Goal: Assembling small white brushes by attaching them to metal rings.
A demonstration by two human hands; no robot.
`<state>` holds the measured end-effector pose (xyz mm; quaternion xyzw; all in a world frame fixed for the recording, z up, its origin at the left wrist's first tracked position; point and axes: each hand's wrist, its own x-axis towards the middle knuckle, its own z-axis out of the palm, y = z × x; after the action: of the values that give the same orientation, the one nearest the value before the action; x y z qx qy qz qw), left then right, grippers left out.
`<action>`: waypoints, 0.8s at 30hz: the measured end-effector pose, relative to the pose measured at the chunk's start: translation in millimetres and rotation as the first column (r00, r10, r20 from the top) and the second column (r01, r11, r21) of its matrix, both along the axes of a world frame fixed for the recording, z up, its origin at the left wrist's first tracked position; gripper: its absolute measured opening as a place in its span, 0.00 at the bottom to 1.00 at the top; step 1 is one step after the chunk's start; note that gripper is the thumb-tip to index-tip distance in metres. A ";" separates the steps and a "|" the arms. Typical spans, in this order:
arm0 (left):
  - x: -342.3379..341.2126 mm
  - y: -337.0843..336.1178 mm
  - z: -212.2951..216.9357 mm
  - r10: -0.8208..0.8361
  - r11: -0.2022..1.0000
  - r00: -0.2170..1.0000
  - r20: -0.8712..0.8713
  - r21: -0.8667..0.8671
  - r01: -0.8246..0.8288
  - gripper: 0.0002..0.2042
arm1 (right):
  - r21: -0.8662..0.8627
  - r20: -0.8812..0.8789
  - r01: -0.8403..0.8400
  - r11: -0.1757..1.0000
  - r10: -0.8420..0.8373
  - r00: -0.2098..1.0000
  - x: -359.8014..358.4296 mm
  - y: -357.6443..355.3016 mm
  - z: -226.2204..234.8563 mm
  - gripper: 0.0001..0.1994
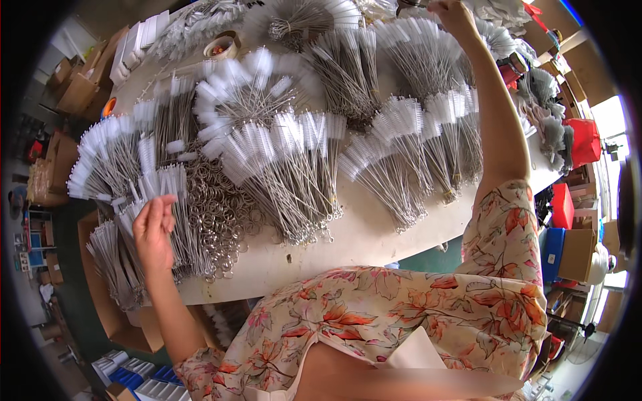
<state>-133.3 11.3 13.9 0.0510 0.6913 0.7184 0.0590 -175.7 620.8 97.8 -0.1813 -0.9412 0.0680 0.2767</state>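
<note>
My left hand [154,235] is raised over the left side of the table, its fingers curled in and closed. Whether anything small is between them does not show. Behind and below it stand bunches of thin wire brushes with white bristles [110,157], and a heap of metal rings [217,207] lies just to its right. My right arm stretches far across the table. Its hand [456,17] is at the top edge of the view, fingers bent together beside a dark object [411,5]. What these fingers hold cannot be made out.
More brush bundles [287,174] cover the white table [361,240], some fanned out in rounds. A roll of tape [222,47] lies at the back. Cardboard boxes [80,87] stand at left, an open carton [127,327] below the table's left edge, and red bins [582,142] at right.
</note>
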 end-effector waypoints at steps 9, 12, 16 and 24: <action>45.1 142.8 35.1 -0.243 0.969 0.839 -0.487 -0.169 0.182 0.09 | -0.729 -0.655 -0.651 -0.210 0.487 0.577 78.9 -260.9 -11.7 0.11; 53.0 163.9 22.0 -0.224 0.970 0.878 -0.422 -0.010 0.242 0.10 | -0.880 -0.385 -0.470 -0.069 0.684 0.620 121.4 -316.3 -30.7 0.12; 62.3 147.2 -6.4 -0.049 0.986 0.531 -0.846 -0.125 -0.108 0.09 | -0.653 -0.664 -0.758 -0.007 0.487 0.567 153.9 -312.2 -62.2 0.15; 140.8 146.4 -63.1 -0.166 0.981 0.488 -0.857 -0.192 -0.004 0.11 | -0.536 -0.497 -0.235 -0.811 0.078 0.864 199.9 -327.8 -130.7 0.10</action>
<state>7.5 157.8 -49.2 0.4333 0.6813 0.5300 -0.2592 24.2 293.0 -32.9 -0.0641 -0.2589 0.9620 -0.0590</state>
